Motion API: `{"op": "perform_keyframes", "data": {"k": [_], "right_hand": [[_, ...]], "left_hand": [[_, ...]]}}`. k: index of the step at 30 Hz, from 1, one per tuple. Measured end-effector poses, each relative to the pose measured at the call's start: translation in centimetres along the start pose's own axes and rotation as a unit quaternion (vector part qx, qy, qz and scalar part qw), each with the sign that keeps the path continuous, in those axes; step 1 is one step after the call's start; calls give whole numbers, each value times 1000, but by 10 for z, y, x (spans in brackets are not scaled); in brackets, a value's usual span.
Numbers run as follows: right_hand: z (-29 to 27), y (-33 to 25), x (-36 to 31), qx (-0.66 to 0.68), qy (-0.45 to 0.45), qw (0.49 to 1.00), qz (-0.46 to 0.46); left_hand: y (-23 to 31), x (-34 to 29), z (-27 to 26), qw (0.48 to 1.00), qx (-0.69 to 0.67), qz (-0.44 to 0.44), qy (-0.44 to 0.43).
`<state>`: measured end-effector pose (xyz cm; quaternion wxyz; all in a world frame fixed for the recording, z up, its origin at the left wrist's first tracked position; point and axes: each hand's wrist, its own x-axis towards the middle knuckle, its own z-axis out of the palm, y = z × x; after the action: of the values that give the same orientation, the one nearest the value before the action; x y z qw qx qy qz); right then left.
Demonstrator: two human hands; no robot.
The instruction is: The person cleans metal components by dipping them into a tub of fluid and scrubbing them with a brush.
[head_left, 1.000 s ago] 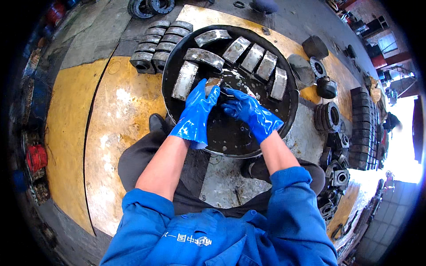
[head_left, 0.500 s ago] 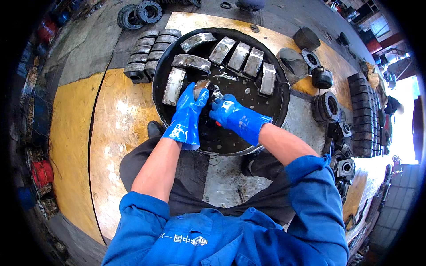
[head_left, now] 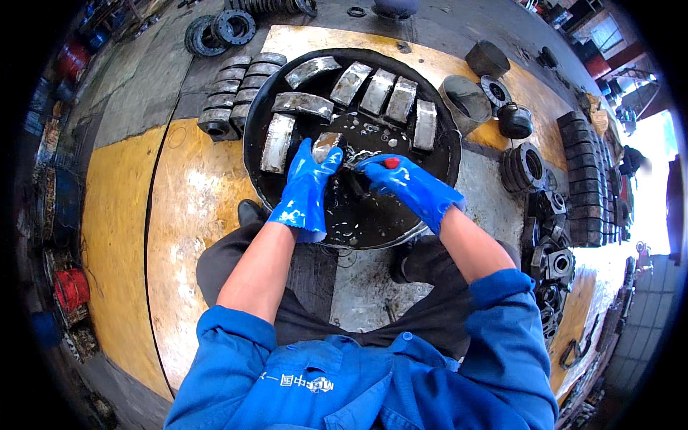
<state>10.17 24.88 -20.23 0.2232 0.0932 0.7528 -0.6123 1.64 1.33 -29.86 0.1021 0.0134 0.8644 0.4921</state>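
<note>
In front of me is a wide round black pan (head_left: 454,168) holding dark liquid. My left hand (head_left: 309,166), in a blue rubber glove, is closed round a metal block (head_left: 327,145) with a rusty brown face. Just right of it, my right hand (head_left: 387,177), gloved alike, grips a red-handled tool (head_left: 391,163). Its working end is lost among splashes beside the block, so its kind cannot be made out. Several curved metal blocks (head_left: 302,105) lie in an arc along the pan's far side, and another curved block (head_left: 277,143) lies left of my left hand.
Stacked curved blocks (head_left: 228,86) stand just beyond the pan at the left. To the right are an open metal drum (head_left: 464,104), a dark pot (head_left: 514,120) and ring-shaped parts (head_left: 529,166). A long row of dark blocks (head_left: 582,183) stands farther right. Yellowish boards (head_left: 193,215) cover the floor.
My right hand has shifted right and turned, bringing more of the red handle into sight. My left hand still holds the block. The whole view has shifted slightly.
</note>
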Motion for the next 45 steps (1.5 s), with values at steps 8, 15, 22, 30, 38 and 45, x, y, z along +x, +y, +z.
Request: {"op": "perform_keyframes", "data": {"k": [8, 15, 22, 30, 38, 45], "right_hand": [[-31, 0, -34, 90, 128, 987, -26], [-41, -5, -67, 66, 188, 979, -46], [-44, -34, -83, 32, 181, 978, -99], [-60, -21, -53, -82, 253, 958, -113], [-77, -21, -68, -112, 274, 950, -101], [-88, -15, -69, -132, 284, 945, -96]], "left_hand": [[37, -25, 17, 999, 41, -10, 12], [61, -35, 45, 995, 102, -8, -8], [16, -22, 35, 987, -135, -19, -82], [50, -66, 101, 869, -468, -157, 24], [143, -104, 63, 975, -155, -147, -67], [110, -58, 35, 945, 199, 248, -75]]}}
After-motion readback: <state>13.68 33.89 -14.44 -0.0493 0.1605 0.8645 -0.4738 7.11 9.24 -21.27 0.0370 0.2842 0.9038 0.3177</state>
